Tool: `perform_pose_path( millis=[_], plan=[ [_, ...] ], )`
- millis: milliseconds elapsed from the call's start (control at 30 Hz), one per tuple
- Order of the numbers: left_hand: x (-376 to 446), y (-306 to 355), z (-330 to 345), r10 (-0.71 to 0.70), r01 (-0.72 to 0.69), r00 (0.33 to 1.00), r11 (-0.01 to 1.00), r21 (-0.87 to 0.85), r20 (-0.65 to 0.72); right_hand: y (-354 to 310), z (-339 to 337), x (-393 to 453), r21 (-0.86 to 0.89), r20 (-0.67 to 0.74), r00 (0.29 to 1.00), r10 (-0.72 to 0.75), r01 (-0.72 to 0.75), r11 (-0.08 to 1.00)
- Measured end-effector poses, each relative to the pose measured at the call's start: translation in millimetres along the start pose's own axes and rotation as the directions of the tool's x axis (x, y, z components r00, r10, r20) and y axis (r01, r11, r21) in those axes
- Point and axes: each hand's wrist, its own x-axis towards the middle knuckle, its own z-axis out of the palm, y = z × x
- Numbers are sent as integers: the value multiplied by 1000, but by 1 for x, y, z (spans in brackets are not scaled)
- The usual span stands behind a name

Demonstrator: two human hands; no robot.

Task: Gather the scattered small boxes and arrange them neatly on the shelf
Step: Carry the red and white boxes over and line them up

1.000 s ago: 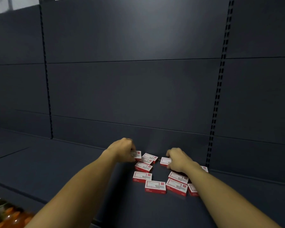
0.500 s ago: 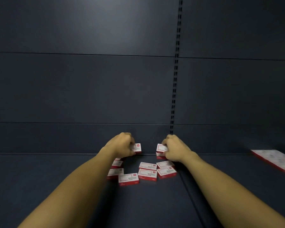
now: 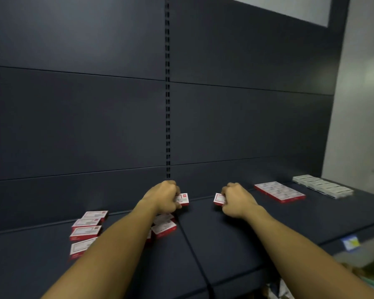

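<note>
Fingers (image 3: 177,192) of each hand closed around one small box above the shelf (image 3: 235,234).

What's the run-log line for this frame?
left hand: gripping small red-and-white cardboard box | right hand: gripping second box | loose boxes: scattered | arranged block: far right, dark shelf

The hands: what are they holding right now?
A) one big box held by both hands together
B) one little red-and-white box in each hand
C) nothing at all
B: the left hand grips a small box, and the right hand grips another box, with a gap between the two hands.
</note>
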Motion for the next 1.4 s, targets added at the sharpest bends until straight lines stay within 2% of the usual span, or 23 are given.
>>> perform_pose_path(
  millis=[233,400,967,1400],
  plan=[
    [29,71,7,100,-100,995,995,16,12,82,-27,-38,-18,-13,987,162,-162,987],
    [40,121,17,137,-137,991,990,35,10,136,-41,-69,3,-21,975,223,-223,975],
    [53,288,34,137,-136,991,989,62,-11,272,-79,-154,10,-15,982,190,-190,982],
    [85,345,43,124,-123,992,992,39,-20,340,-77,-164,26,-59,984,171,-170,985]
  ],
)
